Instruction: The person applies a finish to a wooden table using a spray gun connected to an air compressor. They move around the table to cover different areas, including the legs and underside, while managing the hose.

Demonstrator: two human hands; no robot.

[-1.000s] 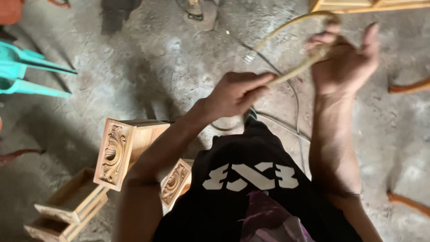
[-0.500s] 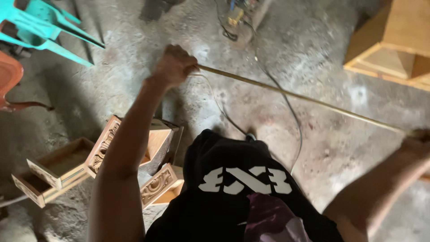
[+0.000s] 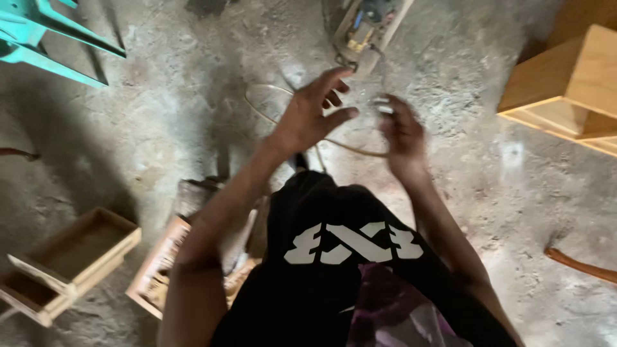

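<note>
My left hand (image 3: 313, 114) is raised in front of me with its fingers spread. A thin pale cord (image 3: 256, 108) loops out to the left of it and seems to pass behind the palm. The cord runs on below that hand to my right hand (image 3: 402, 133), which is blurred and closed around it. A small white end shows at the right hand's fingertips. Both forearms reach out over my black shirt. The cord trails toward a power tool (image 3: 365, 27) lying on the concrete floor at the top.
A light wooden cabinet (image 3: 571, 82) stands at the upper right. Teal chair legs (image 3: 54, 45) are at the upper left. Open wooden drawers (image 3: 72, 258) and a carved wooden panel (image 3: 156, 273) lie at the lower left. A curved wooden leg (image 3: 581, 265) lies at the right.
The cord was stretched straight between my hands held far apart. Both hands have come together in front of me, and the cord now hangs in a loop. My left hand's fingers have spread.
</note>
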